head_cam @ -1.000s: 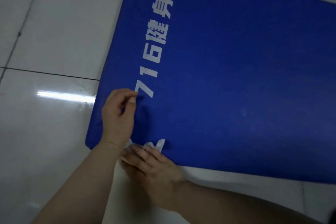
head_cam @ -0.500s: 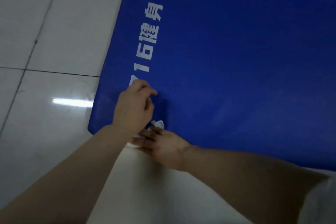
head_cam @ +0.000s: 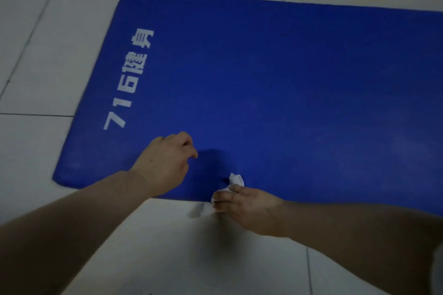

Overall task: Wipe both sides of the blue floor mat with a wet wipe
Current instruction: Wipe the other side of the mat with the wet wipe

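The blue floor mat [head_cam: 275,93] lies flat on the tiled floor, with white "716" lettering along its left end. My left hand [head_cam: 165,163] rests on the mat near its front left corner, fingers curled with nothing visible in them. My right hand [head_cam: 244,208] sits at the mat's front edge, gripping a crumpled white wet wipe [head_cam: 236,181]. Part of the wipe sticks up onto the mat and part trails onto the floor in front of the edge.
Pale floor tiles [head_cam: 48,43] with dark grout lines surround the mat on the left, far and near sides. The mat runs out of view to the right. My forearms cross the lower part of the view.
My hands have separated: the right hand with the wipe slid right along the mat's front edge, and the left hand moved right of the lettering. The view has pulled back, showing the mat's far edge.
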